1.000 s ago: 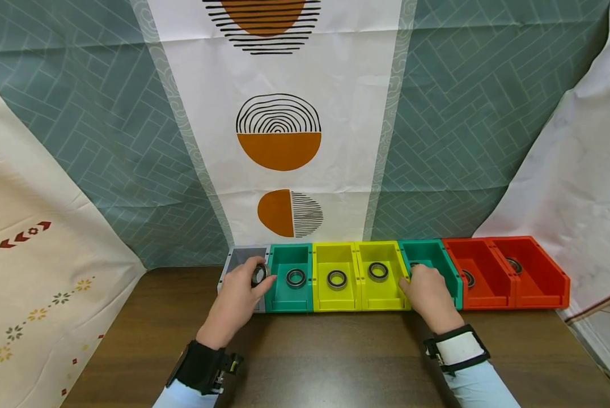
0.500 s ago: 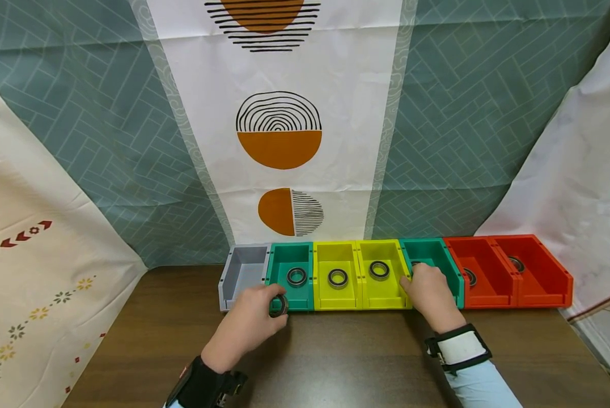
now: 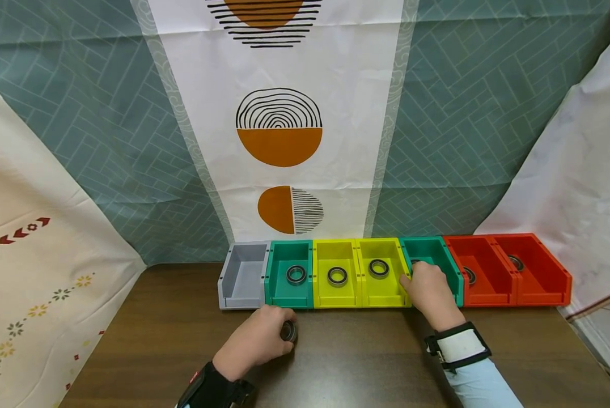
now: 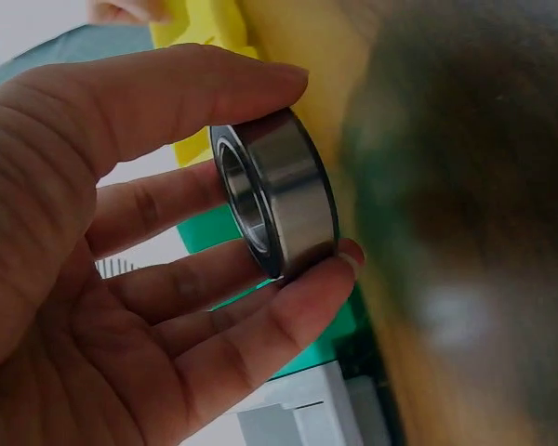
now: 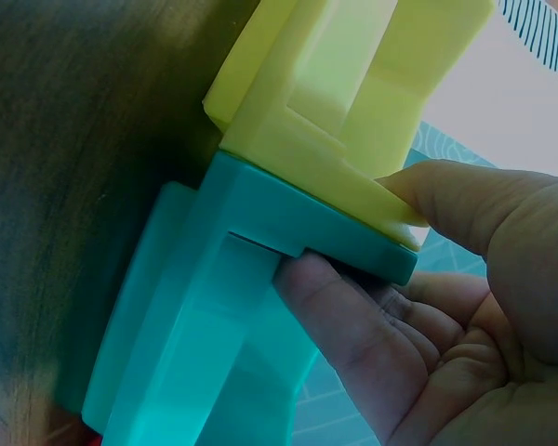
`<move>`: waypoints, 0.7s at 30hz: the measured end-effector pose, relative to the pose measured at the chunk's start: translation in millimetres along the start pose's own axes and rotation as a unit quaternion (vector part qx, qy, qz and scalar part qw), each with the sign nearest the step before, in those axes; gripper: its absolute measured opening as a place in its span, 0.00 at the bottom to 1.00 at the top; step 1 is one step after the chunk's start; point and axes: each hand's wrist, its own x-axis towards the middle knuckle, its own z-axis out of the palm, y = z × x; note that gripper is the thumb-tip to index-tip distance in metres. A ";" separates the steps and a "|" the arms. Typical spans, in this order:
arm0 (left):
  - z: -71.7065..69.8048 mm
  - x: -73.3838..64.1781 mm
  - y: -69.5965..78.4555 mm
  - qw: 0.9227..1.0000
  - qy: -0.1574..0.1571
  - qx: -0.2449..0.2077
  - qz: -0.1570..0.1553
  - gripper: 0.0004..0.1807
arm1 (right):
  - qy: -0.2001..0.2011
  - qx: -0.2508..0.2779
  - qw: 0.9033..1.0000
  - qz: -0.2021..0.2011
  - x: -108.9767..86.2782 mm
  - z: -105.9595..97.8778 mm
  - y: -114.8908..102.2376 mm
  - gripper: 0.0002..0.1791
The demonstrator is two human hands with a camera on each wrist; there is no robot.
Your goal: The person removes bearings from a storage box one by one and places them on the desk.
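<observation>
My left hand [image 3: 259, 340] is over the table in front of the left green bin [image 3: 288, 303]. It pinches a ball bearing [image 4: 298, 195] between thumb and fingertips, the ring tilted on edge with its steel outer face showing. Farther right, my right hand [image 3: 430, 292] grips the adjoining walls of the right-hand yellow bin [image 5: 307, 158] and the green bin [image 5: 205, 307] beside it. Its thumb lies on the yellow side and its fingers on the green side. Part of that green bin is hidden behind the hand.
The bins stand in a row against the cloth backdrop [image 3: 335, 215], with a grey bin [image 3: 241, 303] at the left end and two red bins [image 3: 545, 297] at the right. Single bearings lie in several bins, including the left yellow one [image 3: 335, 302]. The wooden table [image 3: 356, 362] stretches in front.
My left hand has brought the bearing out of the grey bin, toward me and slightly right, over the table. The right hand has kept its hold on the bin walls.
</observation>
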 end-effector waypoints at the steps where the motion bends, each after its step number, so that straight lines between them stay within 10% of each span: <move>1: 0.9 0.0 -0.3 1.000 -0.003 -0.001 -0.003 0.18 | 0.000 0.000 1.000 0.000 0.2 0.0 -0.2 0.17; 21: 7.0 -3.9 -6.0 0.999 0.007 0.052 0.001 0.12 | -0.004 0.002 1.000 0.009 1.3 1.0 0.3 0.17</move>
